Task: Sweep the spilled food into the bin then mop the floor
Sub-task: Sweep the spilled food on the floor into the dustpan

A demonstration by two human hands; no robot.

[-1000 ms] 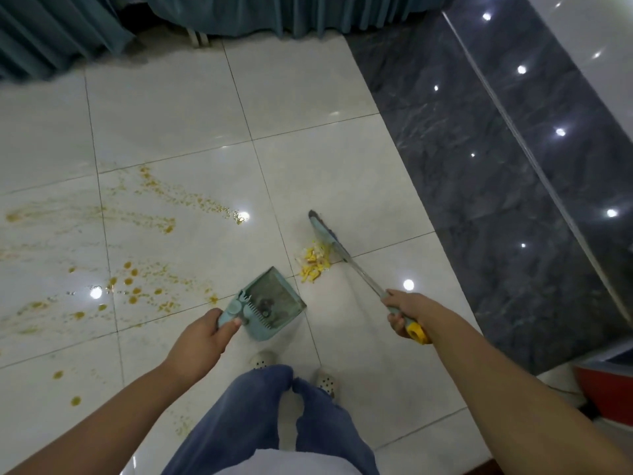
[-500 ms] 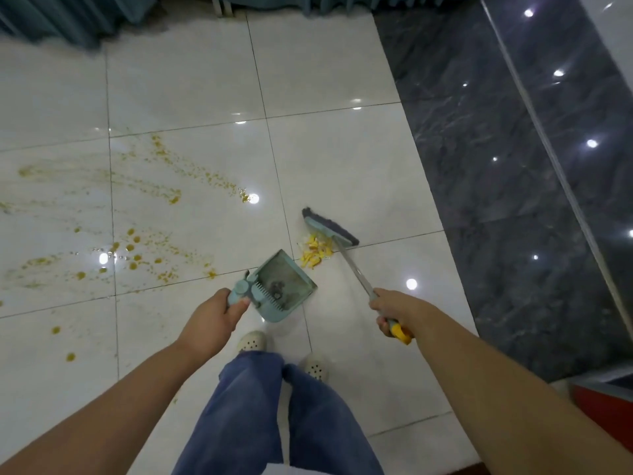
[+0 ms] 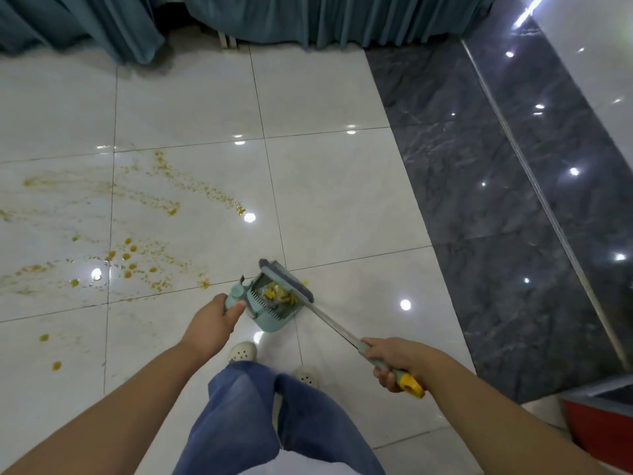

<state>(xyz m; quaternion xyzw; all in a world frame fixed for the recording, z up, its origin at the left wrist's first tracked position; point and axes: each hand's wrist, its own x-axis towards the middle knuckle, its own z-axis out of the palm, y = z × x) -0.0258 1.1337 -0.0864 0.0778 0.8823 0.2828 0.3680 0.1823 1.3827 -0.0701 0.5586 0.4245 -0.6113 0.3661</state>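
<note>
Change: the broom head [image 3: 286,279] has closed on the dustpan [image 3: 270,322] mouth; the yellow food pieces [image 3: 277,294], on the floor between the two 0.5 s ago, now lie inside the pan.
Food pieces: in the dustpan, between its comb teeth and the broom head.
Dustpan: teal, on the floor [image 3: 342,200], tilted, just ahead of the person's shoes [image 3: 243,351].
Left hand [image 3: 212,322]: fingers curled round the dustpan's handle, thumb on top.
Right hand [image 3: 394,358]: gripping the broom's handle near its yellow end cap [image 3: 412,385], right of the dustpan.
Stains [image 3: 130,258]: orange-yellow drops and smears on the tiles left of the dustpan.
Dark tile strip [image 3: 479,200]: well right of the dustpan.
Curtain [image 3: 308,18]: teal, far beyond the dustpan.
Red object [image 3: 603,426]: lower right of the dustpan; kind unclear.
</note>
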